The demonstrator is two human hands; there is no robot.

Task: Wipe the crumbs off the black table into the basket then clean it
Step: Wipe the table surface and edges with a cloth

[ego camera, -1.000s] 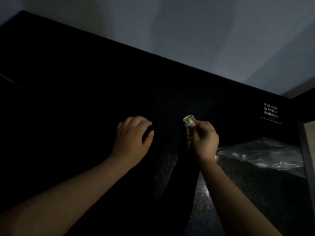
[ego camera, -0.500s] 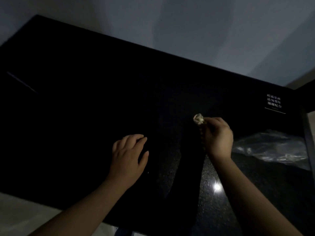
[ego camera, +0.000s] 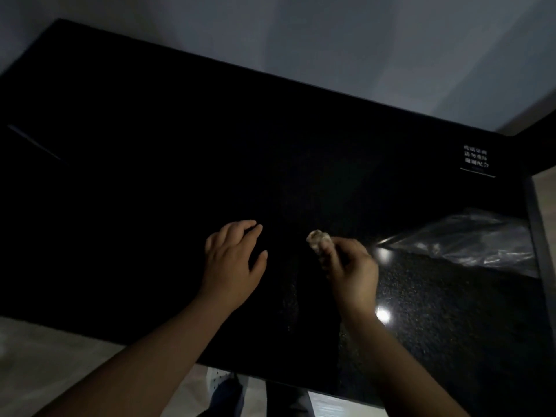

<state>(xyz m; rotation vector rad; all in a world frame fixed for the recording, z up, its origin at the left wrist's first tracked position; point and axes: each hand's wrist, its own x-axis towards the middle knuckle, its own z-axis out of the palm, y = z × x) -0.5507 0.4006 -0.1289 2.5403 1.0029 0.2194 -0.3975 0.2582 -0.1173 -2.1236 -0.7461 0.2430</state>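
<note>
Your right hand (ego camera: pixel 349 266) covers most of the pale wad (ego camera: pixel 316 237); the white label (ego camera: pixel 477 161) on the black table (ego camera: pixel 150 176) is too small to read.

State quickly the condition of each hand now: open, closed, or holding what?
Left hand: open, holding nothing, over the black table.
Right hand: gripping a small pale wad.

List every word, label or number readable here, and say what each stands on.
On the black table, at its far right corner, a white sign: three rows of Chinese characters above a white line, too blurred to quote reliably.
No other text is visible.
</note>
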